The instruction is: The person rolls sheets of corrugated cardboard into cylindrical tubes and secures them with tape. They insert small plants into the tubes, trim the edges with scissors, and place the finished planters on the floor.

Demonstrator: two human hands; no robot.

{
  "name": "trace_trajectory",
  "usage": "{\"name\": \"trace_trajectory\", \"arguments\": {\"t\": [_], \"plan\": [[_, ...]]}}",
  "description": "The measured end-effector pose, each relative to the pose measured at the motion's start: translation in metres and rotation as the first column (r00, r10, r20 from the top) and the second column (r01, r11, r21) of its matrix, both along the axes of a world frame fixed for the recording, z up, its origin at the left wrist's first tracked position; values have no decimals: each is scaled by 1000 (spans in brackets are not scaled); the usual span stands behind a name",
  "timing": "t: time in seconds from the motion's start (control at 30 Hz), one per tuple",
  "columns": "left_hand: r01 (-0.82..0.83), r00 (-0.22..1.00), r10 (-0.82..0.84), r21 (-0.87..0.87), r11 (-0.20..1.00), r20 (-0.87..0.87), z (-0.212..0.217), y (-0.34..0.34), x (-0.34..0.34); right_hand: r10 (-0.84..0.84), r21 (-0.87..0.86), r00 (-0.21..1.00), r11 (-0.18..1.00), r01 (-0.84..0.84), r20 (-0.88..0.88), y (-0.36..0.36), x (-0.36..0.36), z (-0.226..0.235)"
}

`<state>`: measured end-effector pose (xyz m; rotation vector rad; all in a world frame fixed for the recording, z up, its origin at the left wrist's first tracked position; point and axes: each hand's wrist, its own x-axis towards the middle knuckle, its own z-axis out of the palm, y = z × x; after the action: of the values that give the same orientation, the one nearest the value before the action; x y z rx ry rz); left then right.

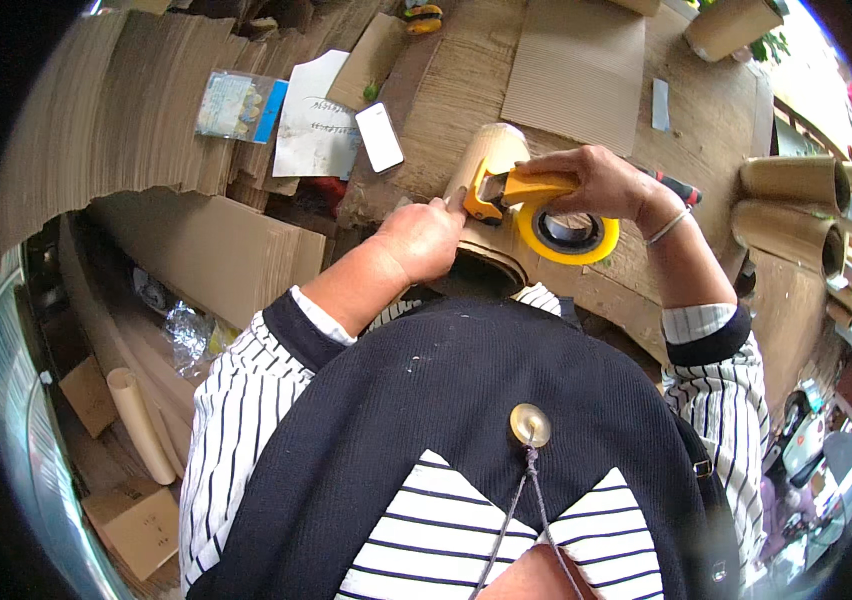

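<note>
A cardboard tube (pixel 494 146) lies on the wooden table in front of me, its near open end close to my body. My left hand (pixel 418 243) is closed against the left side of the tube, fingertips close to the tape dispenser's front. My right hand (pixel 601 184) grips the handle of a yellow tape dispenser (pixel 538 187) from the right. The dispenser's front end rests on or just over the tube's upper side. A roll of yellow tape (pixel 600 241) hangs on the dispenser below my right hand. Whether tape is stuck to the tube is hard to make out.
Stacked corrugated cardboard (pixel 96 120) fills the left. Beyond my left hand lie a white phone (pixel 379 138), a paper sheet (pixel 306 125) and a plastic packet (pixel 236 106). A cardboard sheet (pixel 578 75) lies ahead. A red-and-black handle (pixel 683 187) and other cardboard tubes (pixel 791 184) are at right.
</note>
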<state>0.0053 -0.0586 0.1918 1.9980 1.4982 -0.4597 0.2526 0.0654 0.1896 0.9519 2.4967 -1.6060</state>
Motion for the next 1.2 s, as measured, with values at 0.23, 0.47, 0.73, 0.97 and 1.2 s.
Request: {"name": "trace_trajectory", "arguments": {"t": [0.23, 0.47, 0.73, 0.97, 1.2], "plan": [[-167, 962, 94, 279, 946, 256, -39, -43, -52, -47, 132, 999, 990, 45, 17, -57, 77, -3], [-295, 915, 216, 201, 934, 341, -41, -55, -32, 179, -28, 880, 982, -185, 440, -43, 19, 18], [-490, 797, 426, 47, 870, 429, -52, -55, -59, 257, 87, 494, 817, -570, 830, -64, 70, -78], [-453, 801, 342, 123, 883, 492, -53, -33, -55, -825, -395, 501, 565, 724, -263, -66, 68, -74], [-565, 517, 620, -309, 765, 591, -22, 26, -47, -957, -596, 248, 286, 750, -147, -95, 61, -159]]}}
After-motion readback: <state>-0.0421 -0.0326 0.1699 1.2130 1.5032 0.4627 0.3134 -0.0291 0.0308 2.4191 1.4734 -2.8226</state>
